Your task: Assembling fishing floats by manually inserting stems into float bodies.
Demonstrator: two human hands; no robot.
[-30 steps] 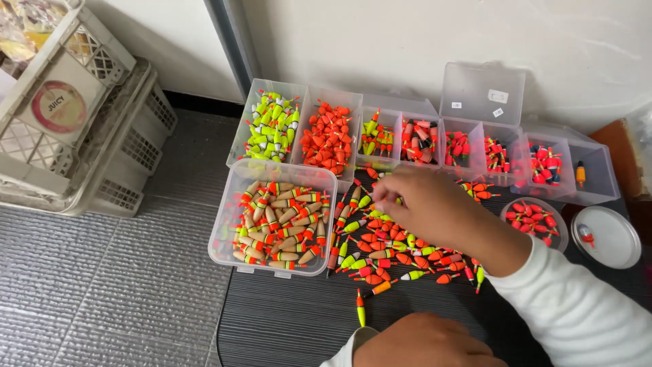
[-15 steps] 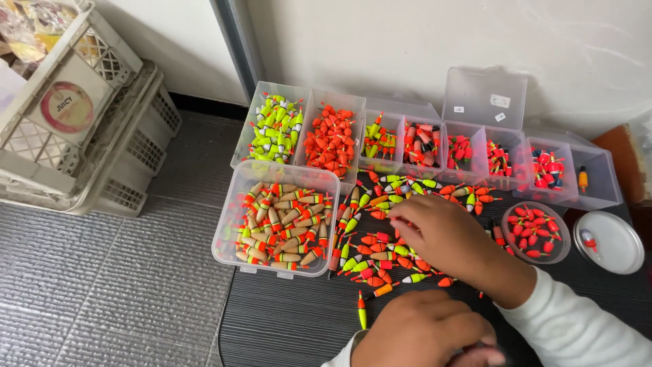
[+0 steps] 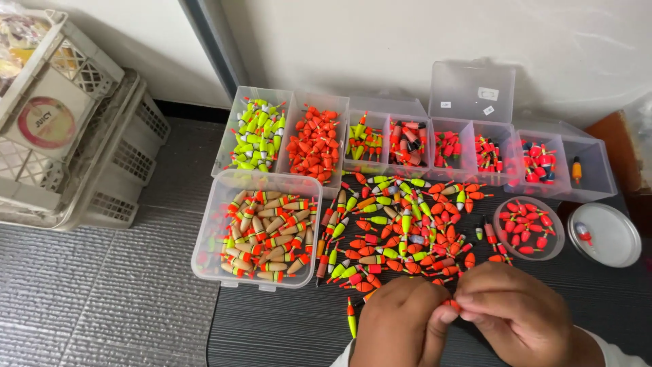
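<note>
Here, I am pinching one small red-orange fishing float (image 3: pixel 451 304) between the fingertips of my left hand (image 3: pixel 401 326) and right hand (image 3: pixel 519 319), both closed on it, just below the loose pile of floats (image 3: pixel 401 231). My right hand has come back from the pile, where it was reaching a second ago (a float now picked). The clear bin of tan floats (image 3: pixel 261 231) lies to the left.

A pale plaster wall (image 3: pixel 380 47) is seen behind. The floor is covered by grey ribbed matting (image 3: pixel 88 299). White plastic crates (image 3: pixel 75 136) are stacked at the left.
</note>
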